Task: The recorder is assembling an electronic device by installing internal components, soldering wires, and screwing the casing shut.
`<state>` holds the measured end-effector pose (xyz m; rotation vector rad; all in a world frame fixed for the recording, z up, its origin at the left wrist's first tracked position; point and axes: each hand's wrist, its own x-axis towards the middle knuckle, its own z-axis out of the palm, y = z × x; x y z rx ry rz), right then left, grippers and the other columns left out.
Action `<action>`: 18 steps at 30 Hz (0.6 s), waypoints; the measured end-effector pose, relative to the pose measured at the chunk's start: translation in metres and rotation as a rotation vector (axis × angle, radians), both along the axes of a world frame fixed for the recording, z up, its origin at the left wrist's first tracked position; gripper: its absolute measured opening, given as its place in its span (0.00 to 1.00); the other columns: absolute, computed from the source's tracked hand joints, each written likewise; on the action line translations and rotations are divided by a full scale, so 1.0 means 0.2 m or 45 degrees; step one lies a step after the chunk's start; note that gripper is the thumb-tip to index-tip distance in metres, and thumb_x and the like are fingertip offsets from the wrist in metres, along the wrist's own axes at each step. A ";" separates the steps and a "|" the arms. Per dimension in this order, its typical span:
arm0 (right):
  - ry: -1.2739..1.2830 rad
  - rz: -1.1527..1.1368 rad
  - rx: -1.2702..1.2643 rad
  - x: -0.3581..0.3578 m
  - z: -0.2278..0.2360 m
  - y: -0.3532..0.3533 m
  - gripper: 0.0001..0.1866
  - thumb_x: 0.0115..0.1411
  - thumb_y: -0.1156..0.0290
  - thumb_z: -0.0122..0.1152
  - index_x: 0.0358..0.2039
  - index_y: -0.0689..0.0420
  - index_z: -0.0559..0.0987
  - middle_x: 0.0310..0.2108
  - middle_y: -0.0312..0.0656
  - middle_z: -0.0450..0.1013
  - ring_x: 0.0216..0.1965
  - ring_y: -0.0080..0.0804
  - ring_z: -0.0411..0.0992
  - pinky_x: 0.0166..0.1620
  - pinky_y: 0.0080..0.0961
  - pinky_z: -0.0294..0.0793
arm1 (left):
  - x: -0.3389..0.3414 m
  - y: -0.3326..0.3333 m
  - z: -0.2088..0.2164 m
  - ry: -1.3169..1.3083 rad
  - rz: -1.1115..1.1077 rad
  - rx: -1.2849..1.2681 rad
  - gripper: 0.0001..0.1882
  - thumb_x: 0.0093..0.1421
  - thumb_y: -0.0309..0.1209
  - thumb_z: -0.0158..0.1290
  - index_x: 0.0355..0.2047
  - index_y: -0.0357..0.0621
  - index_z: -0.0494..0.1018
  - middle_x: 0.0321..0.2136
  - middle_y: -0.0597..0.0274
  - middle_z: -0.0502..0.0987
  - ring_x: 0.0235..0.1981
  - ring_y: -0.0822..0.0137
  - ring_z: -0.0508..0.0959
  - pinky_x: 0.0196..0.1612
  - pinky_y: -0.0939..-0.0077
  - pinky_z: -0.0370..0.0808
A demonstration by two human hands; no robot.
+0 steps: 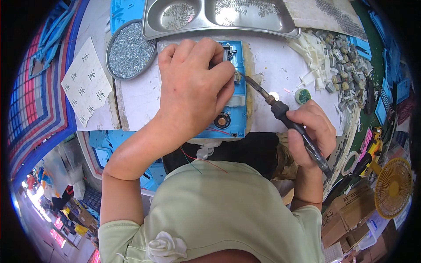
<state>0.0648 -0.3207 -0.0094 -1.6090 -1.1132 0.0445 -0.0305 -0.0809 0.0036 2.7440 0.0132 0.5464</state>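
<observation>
Cluttered workshop, white bench (280, 119) across the upper middle of the frame. Blue plastic casing (238, 126) lies on it at frame centre, slightly above the middle, partly under the left hand (190, 79). Round black speaker (222, 120) sits in its lower part.

Left fingers curl down over the casing; can't tell what they pinch, if anything, hidden under the hand. Right hand (313, 131) has its fingers wrapped round the handle of a soldering iron (280, 109), slanting up-left, tip at the casing's right side just beside the left fingertips. Tip contact: can't tell.

Red and green wires (204, 161) trail below the casing. Small green tin (302, 96) near the iron. Grey bowl (109, 61) of small metal pieces upper left, marked paper (87, 83) left of it. Steel tray (206, 27) at top. White plastic parts (312, 61) and small grey motors (344, 72) piled upper right. Yellow fan (393, 187) lower right.
</observation>
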 end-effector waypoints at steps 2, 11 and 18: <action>-0.004 0.004 -0.007 0.00 0.00 0.00 0.14 0.51 0.76 0.67 0.39 0.66 0.80 0.22 0.43 0.73 0.19 0.33 0.66 0.25 0.27 0.63 | 0.00 0.00 -0.01 -0.002 0.006 -0.002 0.09 0.47 0.27 0.66 0.30 0.50 0.80 0.33 0.66 0.71 0.38 0.60 0.73 0.46 0.62 0.63; 0.007 0.016 -0.038 0.00 0.01 0.01 0.14 0.51 0.76 0.67 0.39 0.65 0.80 0.23 0.44 0.74 0.20 0.34 0.67 0.25 0.28 0.64 | 0.00 0.00 -0.01 0.015 0.008 0.000 0.09 0.47 0.27 0.66 0.30 0.49 0.80 0.34 0.65 0.71 0.38 0.59 0.72 0.47 0.60 0.63; -0.008 0.027 -0.039 0.00 0.00 0.02 0.14 0.51 0.76 0.67 0.40 0.64 0.80 0.23 0.42 0.73 0.20 0.34 0.66 0.25 0.28 0.64 | 0.00 -0.01 -0.01 0.015 0.009 -0.002 0.10 0.46 0.26 0.66 0.30 0.49 0.79 0.34 0.65 0.71 0.38 0.59 0.72 0.47 0.60 0.62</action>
